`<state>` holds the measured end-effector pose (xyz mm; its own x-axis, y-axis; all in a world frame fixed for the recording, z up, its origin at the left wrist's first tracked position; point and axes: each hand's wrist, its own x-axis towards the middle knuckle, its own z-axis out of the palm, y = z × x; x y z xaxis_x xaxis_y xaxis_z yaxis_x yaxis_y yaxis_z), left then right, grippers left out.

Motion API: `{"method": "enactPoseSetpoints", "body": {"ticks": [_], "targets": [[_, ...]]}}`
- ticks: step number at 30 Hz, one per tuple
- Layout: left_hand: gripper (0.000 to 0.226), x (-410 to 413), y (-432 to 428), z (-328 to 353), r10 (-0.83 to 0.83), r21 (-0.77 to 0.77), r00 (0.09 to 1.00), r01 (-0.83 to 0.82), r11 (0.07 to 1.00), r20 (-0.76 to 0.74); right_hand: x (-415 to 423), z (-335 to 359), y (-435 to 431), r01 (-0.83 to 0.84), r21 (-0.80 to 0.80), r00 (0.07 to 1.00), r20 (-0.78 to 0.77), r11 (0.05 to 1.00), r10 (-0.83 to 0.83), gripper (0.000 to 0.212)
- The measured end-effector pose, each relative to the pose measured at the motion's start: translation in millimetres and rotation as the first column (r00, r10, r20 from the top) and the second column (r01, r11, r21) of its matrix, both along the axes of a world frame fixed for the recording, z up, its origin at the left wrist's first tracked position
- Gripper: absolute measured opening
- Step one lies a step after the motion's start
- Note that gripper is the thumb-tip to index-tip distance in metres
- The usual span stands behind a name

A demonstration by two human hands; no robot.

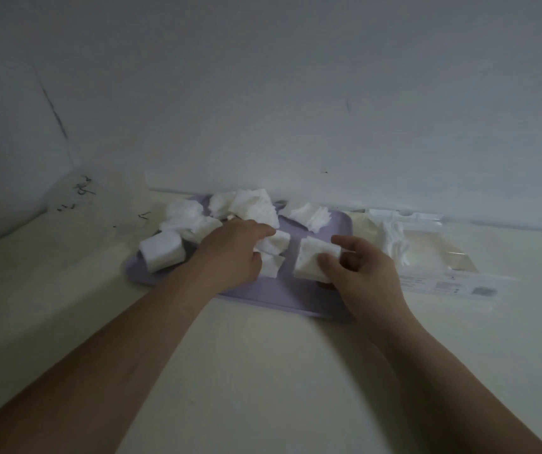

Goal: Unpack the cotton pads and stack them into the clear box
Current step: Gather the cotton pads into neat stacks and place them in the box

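White cotton pads lie in several loose heaps on a lilac tray point(263, 296) against the wall. My left hand point(233, 250) lies over the tray's middle, its fingers curled round a few pads point(274, 245). My right hand point(364, 273) grips a neat stack of pads point(312, 262) between thumb and fingers, just right of the left hand. A squared stack of pads point(161, 253) sits at the tray's left end. More heaps point(253, 204) lie along the tray's far side. The clear box is not plainly visible.
An opened clear plastic pad wrapper point(426, 257) with some pads inside lies right of the tray. A crumpled clear bag point(96, 198) with dark marks sits in the left corner. The wall stands directly behind the tray.
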<state>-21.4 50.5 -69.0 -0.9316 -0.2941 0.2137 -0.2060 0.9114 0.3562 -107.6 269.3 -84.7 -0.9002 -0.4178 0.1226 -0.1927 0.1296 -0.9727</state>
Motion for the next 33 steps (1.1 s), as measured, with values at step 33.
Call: {"method": "enactPoseSetpoints", "body": {"ticks": [33], "targets": [[0.012, 8.6, 47.5, -4.4, 0.063, 0.879, 0.973, 0.170, 0.445, -0.221, -0.6, 5.8, 3.9, -0.170, -0.244, 0.967, 0.147, 0.955, 0.210, 0.013]]}}
